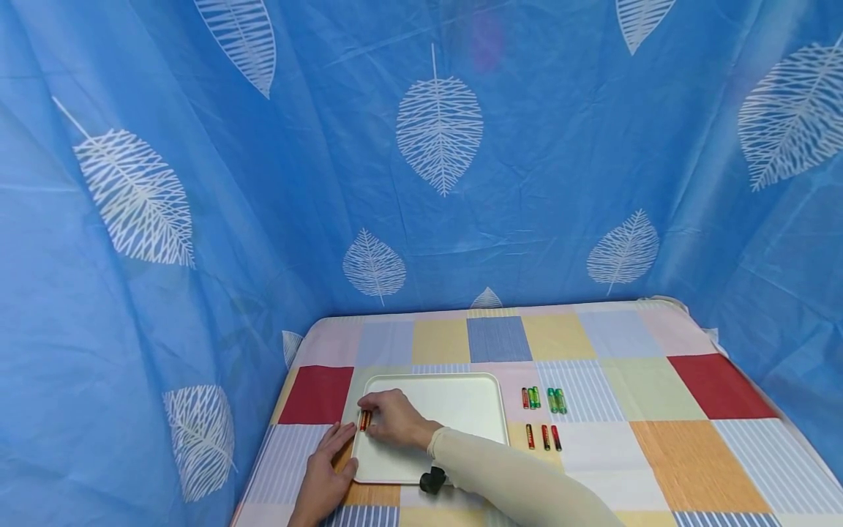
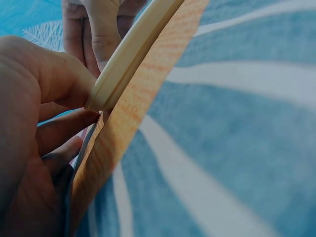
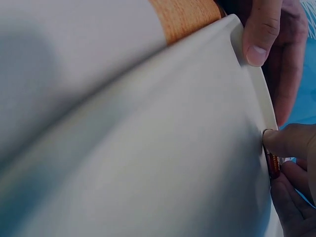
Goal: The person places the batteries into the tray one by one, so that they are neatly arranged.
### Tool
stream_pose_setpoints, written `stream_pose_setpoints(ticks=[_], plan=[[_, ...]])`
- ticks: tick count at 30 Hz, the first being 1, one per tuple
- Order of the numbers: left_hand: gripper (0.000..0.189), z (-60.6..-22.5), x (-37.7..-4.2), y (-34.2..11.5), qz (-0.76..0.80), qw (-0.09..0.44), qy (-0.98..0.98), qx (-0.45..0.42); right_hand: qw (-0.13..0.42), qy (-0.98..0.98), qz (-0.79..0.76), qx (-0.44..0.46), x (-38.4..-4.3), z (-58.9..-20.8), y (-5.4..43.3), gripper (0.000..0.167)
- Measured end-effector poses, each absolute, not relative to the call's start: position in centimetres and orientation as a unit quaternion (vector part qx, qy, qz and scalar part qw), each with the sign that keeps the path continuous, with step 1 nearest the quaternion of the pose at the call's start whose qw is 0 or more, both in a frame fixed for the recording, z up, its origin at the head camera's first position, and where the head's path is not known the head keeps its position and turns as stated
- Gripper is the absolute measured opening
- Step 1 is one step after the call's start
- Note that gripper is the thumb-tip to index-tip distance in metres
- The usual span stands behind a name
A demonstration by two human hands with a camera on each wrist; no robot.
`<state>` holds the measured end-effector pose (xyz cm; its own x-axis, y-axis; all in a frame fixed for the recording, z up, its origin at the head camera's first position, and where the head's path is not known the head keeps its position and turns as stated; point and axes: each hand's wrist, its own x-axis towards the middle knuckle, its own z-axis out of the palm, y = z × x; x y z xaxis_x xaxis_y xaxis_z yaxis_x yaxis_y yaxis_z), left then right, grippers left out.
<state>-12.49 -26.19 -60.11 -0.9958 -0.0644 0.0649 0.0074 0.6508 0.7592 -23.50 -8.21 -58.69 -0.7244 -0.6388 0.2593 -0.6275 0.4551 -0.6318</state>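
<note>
The tray (image 1: 454, 406) lies at the lower centre of the head frame, on a patchwork tablecloth (image 1: 698, 468). The right hand (image 1: 398, 419) is positioned over the left side of the tray. Its thumb and fingers pinch a red-and-black battery (image 3: 273, 165), with a narrow gap between the fingertips. In the right wrist frame, the battery sits at the right, along the tray's raised edge; whether it touches the edge cannot be determined. In the head frame, the held battery appears left of centre; whether a second one lies beside it cannot be determined.

The left hand (image 1: 327, 468) is located at the tray's near left corner. Its thumb rests on the rim; the other fingers extend loosely outside the tray. It contacts the tray without a full grasp.

Loose batteries lie to the right of the tray in the head frame. The upper group comprises one red battery (image 1: 525, 398) and four green batteries (image 1: 560, 400). The lower row comprises three red-and-black batteries (image 1: 545, 438), spaced apart.

A pale sleeve (image 1: 527, 476) covers the right forearm. A blue curtain (image 1: 527, 183) with white leaf prints fills the upper frame.
</note>
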Motion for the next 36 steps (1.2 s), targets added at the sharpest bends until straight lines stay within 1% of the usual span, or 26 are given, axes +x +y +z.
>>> stream_pose_setpoints(ticks=[5,17,25,32,36], plan=[[0.058,-60.2,-12.5,-26.2,-0.42,0.034,-0.907,0.02,-0.002,0.856,-0.356,-0.374,-23.6,-58.7,-8.2,0.043],[0.058,-60.2,-12.5,-26.1,-0.42,0.031,-0.907,0.021,0.012,0.859,-0.354,-0.37,-23.6,-58.5,-8.1,0.046],[0.058,-60.2,-12.4,-26.2,-0.416,0.036,-0.908,0.021,0.017,0.859,-0.352,-0.372,-23.6,-58.2,-7.6,0.048],[0.057,-60.1,-12.2,-26.2,-0.415,0.055,-0.908,0.006,0.022,0.857,-0.362,-0.366,-23.4,-58.0,-7.0,0.049],[0.057,-60.0,-12.1,-26.2,-0.416,0.053,-0.908,0.006,0.027,0.856,-0.373,-0.357,-23.4,-57.5,-6.3,0.049]])
